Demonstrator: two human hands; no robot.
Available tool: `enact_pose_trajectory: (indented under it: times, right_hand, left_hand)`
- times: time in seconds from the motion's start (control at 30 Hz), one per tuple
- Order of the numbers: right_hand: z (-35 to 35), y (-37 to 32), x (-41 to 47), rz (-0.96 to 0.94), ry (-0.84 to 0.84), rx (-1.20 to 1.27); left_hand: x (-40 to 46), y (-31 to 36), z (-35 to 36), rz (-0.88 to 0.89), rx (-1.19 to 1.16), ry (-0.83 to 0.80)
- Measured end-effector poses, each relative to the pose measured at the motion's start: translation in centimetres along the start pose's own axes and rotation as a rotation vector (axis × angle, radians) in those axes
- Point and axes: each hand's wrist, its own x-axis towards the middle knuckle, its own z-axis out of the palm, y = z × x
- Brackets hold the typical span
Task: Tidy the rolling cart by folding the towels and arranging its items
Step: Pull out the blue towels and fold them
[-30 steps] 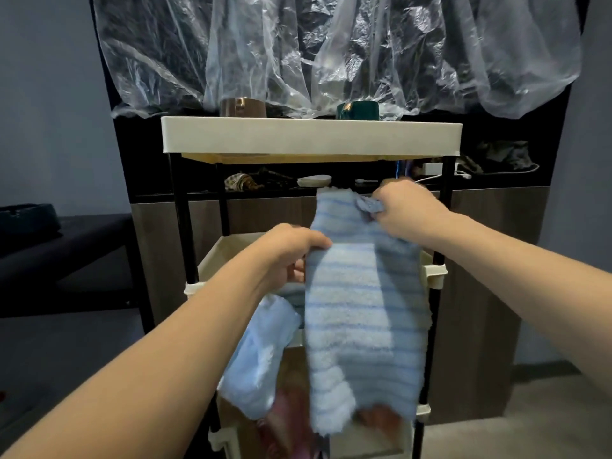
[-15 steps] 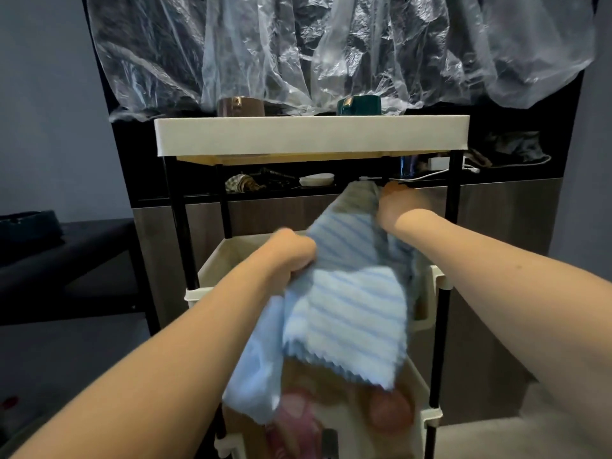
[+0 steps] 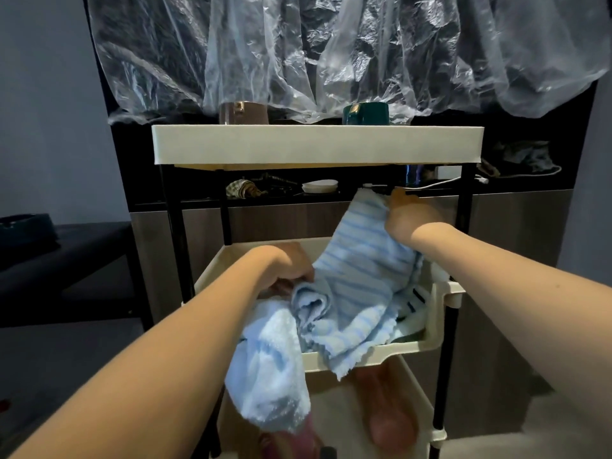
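A: While the right hand pinches the top corner of the blue striped terry towel right of centre, what should the left hand do?

B: Its fingers curl on the bunched edge at centre. I would pull both corners level, so the fold is straight. The towel sags over the cream plastic middle tray of the black-framed rolling cart.

A: And the room?

B: A pale blue fluffy towel hangs lower centre. Clear plastic sheeting fills the top.
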Motion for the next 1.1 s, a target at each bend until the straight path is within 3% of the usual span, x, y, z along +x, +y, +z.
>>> enact_pose_trajectory:
  times: [0.1,0.2,0.23,0.27,0.37,0.5,0.53,0.67,0.8,0.93,1.03,1.1]
  right_hand:
    - [0.0,0.0,0.2,-0.086,0.005,0.105]
    - [0.5,-0.3,-0.1,-0.161,-0.042,0.275]
    - [0.4,-0.5,-0.4,-0.183,-0.052,0.346]
    - [0.3,-0.6,-0.7,-0.2,-0.066,0.408]
    - [0.1,-0.7,-1.3,-0.255,-0.103,0.447]
    - [0.3,-0.6,-1.5,-0.303,-0.077,0.38]
    - [0.2,-0.7,-1.7,-0.301,-0.087,0.371]
    - [-1.1,-1.0,-2.1,-0.259,-0.172,0.571]
    - [-3.0,-0.5,-4.3,-0.028,-0.294,0.973]
    - [-3.9,-0.7,-5.6,-0.178,-0.452,0.836]
    - [-3.2,-0.9,-4.9,-0.119,-0.35,0.664]
    - [-2.7,-1.0,-4.6,-0.103,-0.307,0.609]
  left_hand:
    - [1.0,0.0,-1.2,0.073,-0.509,0.1]
    - [1.2,0.0,-3.3,-0.022,-1.157,-0.044]
    - [1.2,0.1,-3.9,0.017,-1.25,-0.077]
    - [1.2,0.2,-4.4,0.089,-1.224,-0.065]
    - [0.4,0.5,-4.0,0.284,-0.72,0.144]
    - [0.7,0.4,-3.5,0.344,-0.191,0.41]
    - [0.6,0.5,-3.5,0.356,-0.153,0.442]
    - [0.0,1.5,-3.3,0.45,-0.468,0.35]
    - [0.7,2.1,-3.1,0.497,-0.43,0.406]
    - [1.4,2.6,-2.2,0.491,-0.372,0.525]
    - [1.1,2.8,-2.3,0.511,-0.35,0.544]
    - [0.6,2.3,-2.6,0.463,-0.387,0.433]
